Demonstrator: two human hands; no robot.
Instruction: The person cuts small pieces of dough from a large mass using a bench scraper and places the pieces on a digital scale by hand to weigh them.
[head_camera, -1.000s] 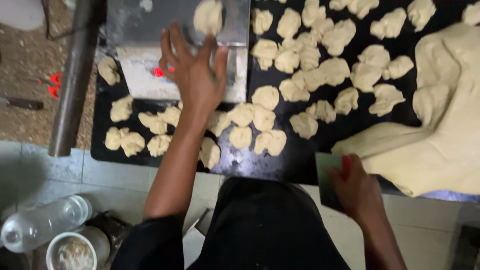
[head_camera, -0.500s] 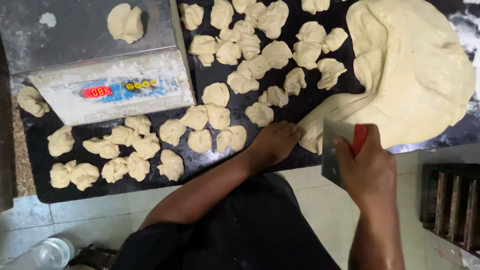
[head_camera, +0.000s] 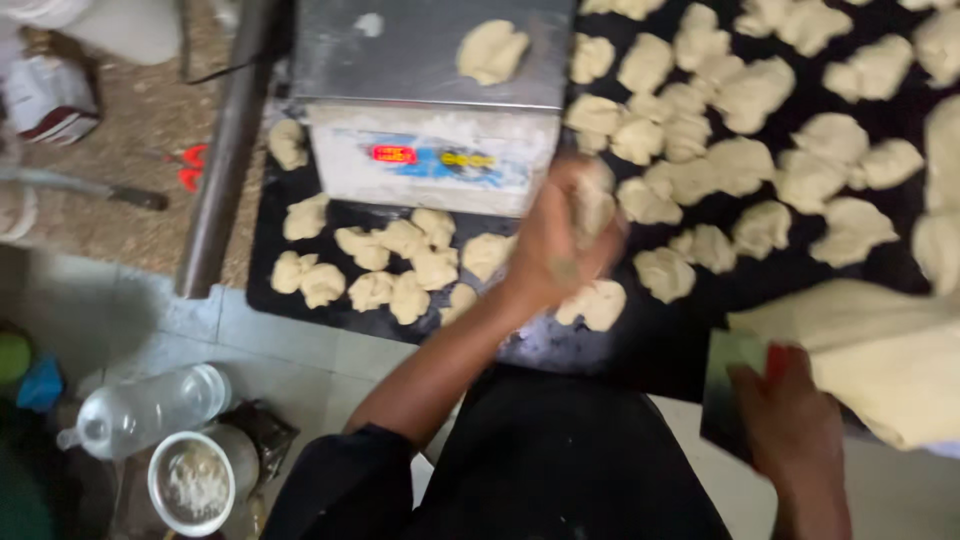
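Head view: left hand (head_camera: 560, 250) clamped round a pale dough lump (head_camera: 592, 205) beside the steel-topped weighing scale (head_camera: 430, 90); right hand (head_camera: 790, 425) grips a red-handled flat scraper (head_camera: 735, 390) at the dark surface (head_camera: 640, 350) edge. Best: one lump per weighing, placed centrally on the pan

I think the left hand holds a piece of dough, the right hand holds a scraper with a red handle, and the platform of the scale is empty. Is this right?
Not quite. The head view shows one piece of dough lying on the scale, so its platform is not empty. The rest stands: the left hand holds a dough piece, and the right hand holds the scraper with a red handle.
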